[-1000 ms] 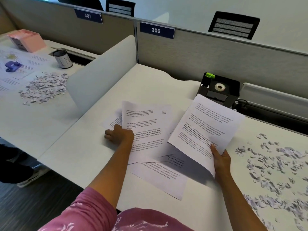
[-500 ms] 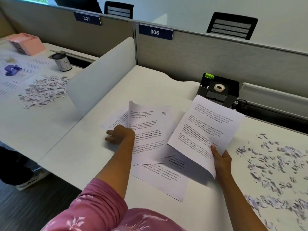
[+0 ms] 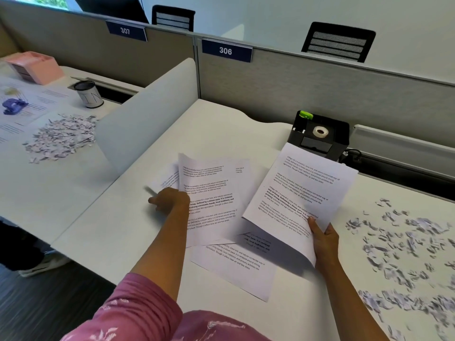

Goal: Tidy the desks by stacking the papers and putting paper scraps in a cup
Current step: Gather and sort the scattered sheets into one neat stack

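Two white desks are seen side by side: the near desk (image 3: 138, 242), under partition label 306 (image 3: 226, 50), and the left desk (image 3: 49, 183), under label 307 (image 3: 125, 31), with a pale divider panel (image 3: 145, 119) standing between them.

On the near desk, printed sheets are spread in an overlapping fan. A bottom sheet (image 3: 236, 269) lies flat nearest the desk's front edge. A middle sheet (image 3: 216, 193) rests partly over it, its left edge curled upward. A further sheet (image 3: 165, 179) is partly visible beneath that curl.

A held sheet (image 3: 302, 193) is raised off the desk at a tilt, gripped at its lower corner by the right hand (image 3: 323, 239), thumb on top and fingers behind.

The left hand (image 3: 170, 199) is placed at the left edge of the middle sheet. Its fingers are motion-blurred, so whether the paper is pinched cannot be told.

Loose paper scraps (image 3: 403, 254) are scattered across the right part of the near desk, apart from the sheets. A denser scrap pile (image 3: 64, 137) lies on the left desk.

A cup (image 3: 88, 94) stands upright behind that pile. A black organiser (image 3: 320, 136) holding a tape roll (image 3: 320, 131) sits at the back of the near desk, just behind the held sheet. A pink box (image 3: 37, 66) and a purple hole punch (image 3: 13, 105) are noted on the left desk.
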